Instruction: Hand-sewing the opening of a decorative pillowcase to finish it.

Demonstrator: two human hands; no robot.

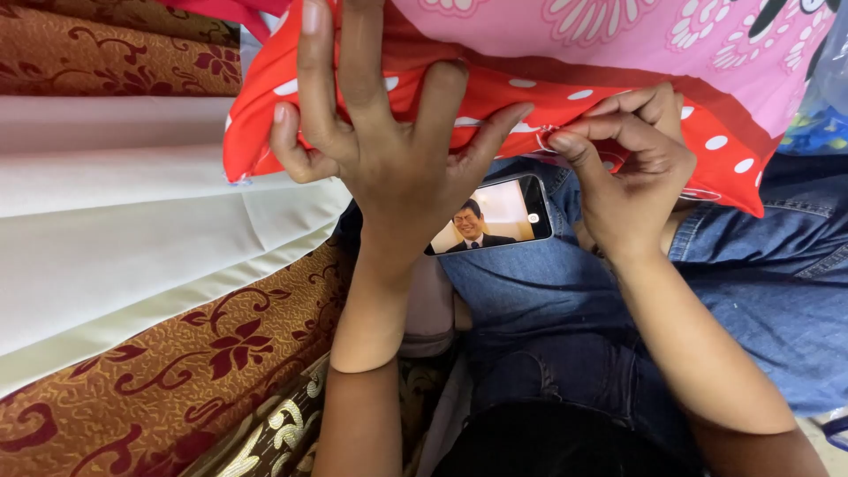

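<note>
At the far left lie folded cloths: a brown floral fabric (115,53) at the top, a cream fabric (124,230) in the middle, and another brown floral fabric (185,362) below, so two patterned pieces and one plain one can be counted.

Next comes the left hand (380,150), fingers spread wide and pressed against the red dotted border of the pink-and-red cloth (565,53); its thumb and fingertips bear on the fabric rather than closing round it. That one cloth drapes across the top of the view, its red hem hanging over the lap.

Between the two hands a single phone (491,215) rests on the blue jeans (548,300), its screen lit.

To the right, the right hand (632,163) is curled nearly shut, thumb and forefinger pinching the hem; whether it holds a needle or thread is too small to tell.

To do this well, I judge the spread hand should keep the hem flat and taut while the pinching hand works just beside it, close to the edge.
</note>
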